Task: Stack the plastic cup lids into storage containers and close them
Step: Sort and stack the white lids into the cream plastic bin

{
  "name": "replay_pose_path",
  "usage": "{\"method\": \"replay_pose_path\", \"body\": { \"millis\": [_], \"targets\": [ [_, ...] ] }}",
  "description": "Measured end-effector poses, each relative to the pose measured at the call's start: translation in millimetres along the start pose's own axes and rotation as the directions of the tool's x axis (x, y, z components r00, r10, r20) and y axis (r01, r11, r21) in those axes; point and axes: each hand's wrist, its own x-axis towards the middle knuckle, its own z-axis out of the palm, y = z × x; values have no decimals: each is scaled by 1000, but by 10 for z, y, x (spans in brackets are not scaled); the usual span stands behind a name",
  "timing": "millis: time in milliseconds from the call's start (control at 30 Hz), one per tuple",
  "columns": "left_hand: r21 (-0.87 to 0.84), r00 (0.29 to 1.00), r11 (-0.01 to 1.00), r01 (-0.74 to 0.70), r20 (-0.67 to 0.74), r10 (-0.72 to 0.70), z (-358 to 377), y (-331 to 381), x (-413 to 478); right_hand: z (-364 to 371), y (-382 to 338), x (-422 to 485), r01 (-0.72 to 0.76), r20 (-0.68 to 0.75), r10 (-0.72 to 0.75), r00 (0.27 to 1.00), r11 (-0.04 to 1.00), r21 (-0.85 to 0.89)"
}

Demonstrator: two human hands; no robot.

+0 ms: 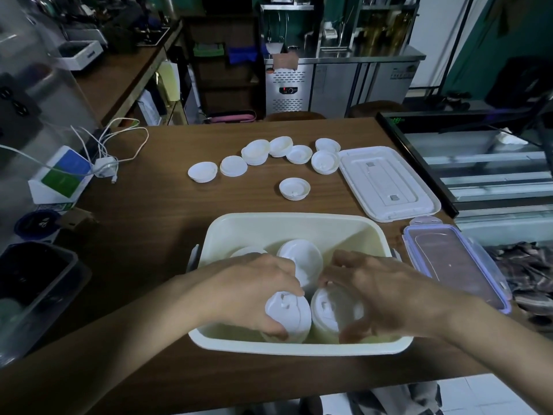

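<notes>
A cream storage container [299, 226] stands at the table's near edge with stacks of white cup lids lying in it. My left hand [248, 292] grips one lid stack [291, 316] at the front left of the container. Beside it, my right hand [380, 289] curls round a second lid stack [332, 310]. Another stack [302, 256] and part of a further one lie behind them. Several loose white lids [294, 188] are scattered on the table beyond the container. Its white lid [386, 182] lies flat at the right.
A clear lid with purple clips [454, 265] lies at the right edge. A dark bin [39, 292] stands at the left, with a white box [59, 181], a charger and cables behind it. A glass display case [484, 163] borders the table on the right.
</notes>
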Motion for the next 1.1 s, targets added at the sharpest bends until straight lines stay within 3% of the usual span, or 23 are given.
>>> {"method": "replay_pose_path", "body": {
  "millis": [200,367,467,667,767,900,1100],
  "targets": [
    [-68,999,998,-1,-52,-3,-124,-32,7,-153,141,-58,40,-35,-34,999,981,190],
    [-104,969,994,-37,-248,10,-393,-147,102,-299,349,100,134,-265,-68,962,961,242],
    [-150,955,988,-25,-296,-21,-547,-285,251,-377,477,277,171,-393,-37,919,935,312],
    [-111,939,994,-2,-341,-36,-818,-640,657,-490,777,673,178,-478,13,878,919,353],
    [8,945,997,75,-321,-68,-898,-851,888,-521,971,876,148,-486,61,872,913,381],
    [-73,940,992,101,-320,-119,-936,-1109,1237,-522,1307,1175,126,-518,122,846,900,417],
    [-128,936,970,207,-262,-235,-837,-1520,1800,-404,1940,1723,-74,-516,330,790,887,455]
  ]
}}
